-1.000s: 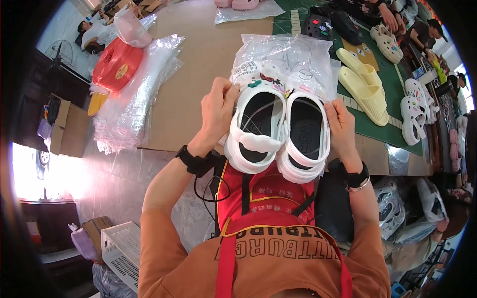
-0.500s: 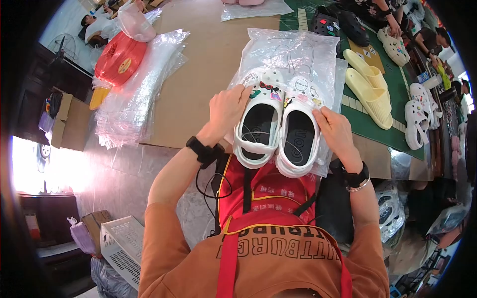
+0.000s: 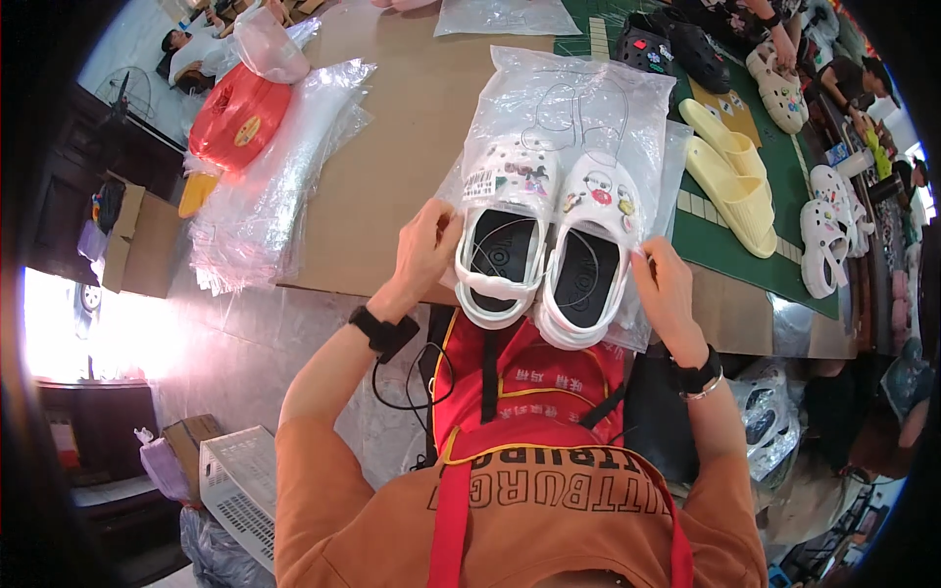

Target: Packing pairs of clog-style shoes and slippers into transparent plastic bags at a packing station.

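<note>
A pair of white clogs (image 3: 510, 191) with black insoles and small colourful charms lies at the table's near edge, toes pointing away from me. Their front parts are inside a clear plastic bag (image 3: 578, 88); the heels reach toward my red apron. Printed outlines show on the bag's far half. Beside the left clog, my left hand (image 3: 428, 247) pinches the bag's near left edge, fingertips partly hidden. On the other side, my right hand (image 3: 668, 294) closes thumb and fingers on the bag's right edge, next to the right clog.
Stacked clear bags (image 3: 279, 186) and a red roll of twine (image 3: 240, 116) lie at left. Yellow slides (image 3: 730, 186), black clogs (image 3: 696, 59) and other white clogs (image 3: 825, 230) sit on the green mat at right. A co-worker's hand (image 3: 781, 44) touches a beige clog (image 3: 779, 93). A white crate (image 3: 240, 490) stands below left.
Both hands have moved back toward me along the clogs' sides, from the toes to the bag's near edges. The bag now covers more of the clogs' fronts.
</note>
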{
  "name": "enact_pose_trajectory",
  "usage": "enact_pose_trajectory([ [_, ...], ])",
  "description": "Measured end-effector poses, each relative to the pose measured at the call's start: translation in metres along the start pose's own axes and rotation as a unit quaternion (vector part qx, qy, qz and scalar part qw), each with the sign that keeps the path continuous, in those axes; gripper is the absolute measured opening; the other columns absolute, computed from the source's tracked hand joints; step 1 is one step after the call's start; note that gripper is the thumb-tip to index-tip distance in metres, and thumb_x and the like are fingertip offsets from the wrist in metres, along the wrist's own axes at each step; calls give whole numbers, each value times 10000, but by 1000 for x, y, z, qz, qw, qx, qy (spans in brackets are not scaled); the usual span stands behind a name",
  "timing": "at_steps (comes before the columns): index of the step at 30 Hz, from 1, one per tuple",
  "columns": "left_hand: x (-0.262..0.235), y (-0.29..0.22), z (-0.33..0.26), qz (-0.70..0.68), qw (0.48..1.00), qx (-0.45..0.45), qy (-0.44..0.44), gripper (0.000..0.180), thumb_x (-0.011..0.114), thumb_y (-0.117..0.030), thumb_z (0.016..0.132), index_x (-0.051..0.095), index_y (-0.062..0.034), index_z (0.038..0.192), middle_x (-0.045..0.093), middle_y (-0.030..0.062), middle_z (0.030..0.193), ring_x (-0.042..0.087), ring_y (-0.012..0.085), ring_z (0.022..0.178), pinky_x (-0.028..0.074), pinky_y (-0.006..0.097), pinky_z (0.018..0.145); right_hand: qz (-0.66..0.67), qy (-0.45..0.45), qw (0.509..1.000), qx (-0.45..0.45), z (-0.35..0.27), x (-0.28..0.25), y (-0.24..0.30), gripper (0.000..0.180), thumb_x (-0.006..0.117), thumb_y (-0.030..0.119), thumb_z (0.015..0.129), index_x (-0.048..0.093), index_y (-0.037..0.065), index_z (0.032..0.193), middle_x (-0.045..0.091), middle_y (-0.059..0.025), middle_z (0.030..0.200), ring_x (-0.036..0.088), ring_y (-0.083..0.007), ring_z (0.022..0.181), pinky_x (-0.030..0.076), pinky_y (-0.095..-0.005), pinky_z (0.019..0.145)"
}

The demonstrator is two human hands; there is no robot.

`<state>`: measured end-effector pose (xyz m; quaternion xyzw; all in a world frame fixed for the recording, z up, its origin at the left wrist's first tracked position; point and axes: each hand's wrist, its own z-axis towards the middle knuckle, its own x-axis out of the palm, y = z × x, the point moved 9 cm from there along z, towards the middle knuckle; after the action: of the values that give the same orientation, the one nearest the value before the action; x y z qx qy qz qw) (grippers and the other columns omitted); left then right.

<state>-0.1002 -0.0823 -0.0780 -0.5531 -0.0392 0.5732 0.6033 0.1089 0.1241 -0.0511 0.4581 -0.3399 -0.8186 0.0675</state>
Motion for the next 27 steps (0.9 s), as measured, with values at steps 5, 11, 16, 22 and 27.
enact_pose_trajectory([
  [5,9,25,-19,-49,996,-67,25,221,525,-46,807,442,-30,1010,577,170,784,586,268,667,452,342,605,0,-17,999,27,-25,3,-26,139,579,51,752,477,18,841,479,-118,777,472,-260,560,410,-313,532],
  [11,15,18,-17,-18,999,-42,7,208,511,-78,831,440,-44,1023,594,201,815,596,351,742,458,387,635,134,11,985,106,-45,30,-48,137,502,115,871,416,14,903,466,-57,826,504,-109,616,427,-260,531],
  [16,-11,-13,4,-30,999,-34,-26,142,518,-63,821,510,-43,962,613,171,796,616,291,723,468,348,638,334,18,915,224,-25,32,-41,160,480,187,897,418,39,899,493,-11,742,515,-86,600,438,-224,525],
  [22,-59,-72,59,-275,957,-87,19,199,472,-105,871,495,-13,1045,591,44,769,530,79,606,415,199,507,466,-35,867,173,56,-63,6,202,486,290,894,467,92,925,533,-8,706,497,-77,504,392,-197,430],
  [27,-78,-98,69,-291,952,-87,47,284,440,-101,860,463,-9,1128,569,25,697,493,71,509,366,184,436,399,40,907,126,88,-87,33,197,489,285,892,498,95,944,524,1,697,459,-51,457,338,-176,387],
])
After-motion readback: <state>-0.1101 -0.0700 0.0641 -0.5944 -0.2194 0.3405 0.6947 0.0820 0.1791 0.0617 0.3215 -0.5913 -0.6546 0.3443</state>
